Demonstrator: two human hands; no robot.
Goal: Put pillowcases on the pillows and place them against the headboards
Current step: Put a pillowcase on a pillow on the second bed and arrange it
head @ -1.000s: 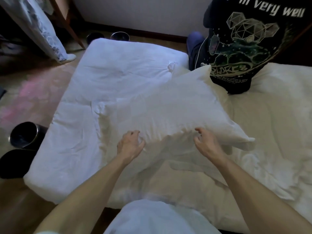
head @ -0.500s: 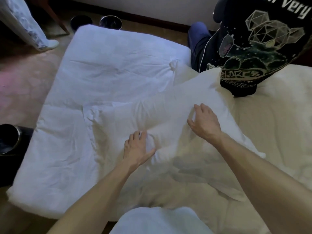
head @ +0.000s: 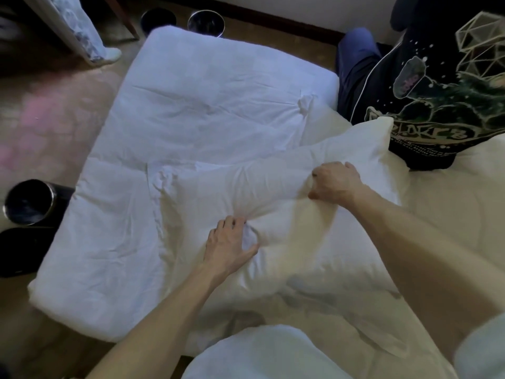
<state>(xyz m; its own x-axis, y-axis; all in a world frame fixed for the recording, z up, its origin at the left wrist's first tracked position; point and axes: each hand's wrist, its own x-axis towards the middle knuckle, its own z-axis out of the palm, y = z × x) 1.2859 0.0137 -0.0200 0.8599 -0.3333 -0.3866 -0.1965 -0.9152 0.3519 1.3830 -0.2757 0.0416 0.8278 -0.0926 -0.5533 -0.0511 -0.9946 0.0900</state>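
Observation:
A white pillow in a white pillowcase lies across the bed, its far corner near a seated person. My left hand grips a bunched fold of the pillowcase at the pillow's near edge. My right hand has its fingers curled into the pillowcase fabric on top of the pillow, further right and back. Loose pillowcase cloth trails toward me under my right forearm.
A person in a dark printed shirt sits at the back right on the cream bed. A white mattress lies at left. Dark round bins stand on the floor at left, two more bins at the back.
My right hand moved from the pillow's near edge up onto its top and curled into the fabric. My left hand shifted slightly forward, still gripping the pillowcase. The view tilted further down.

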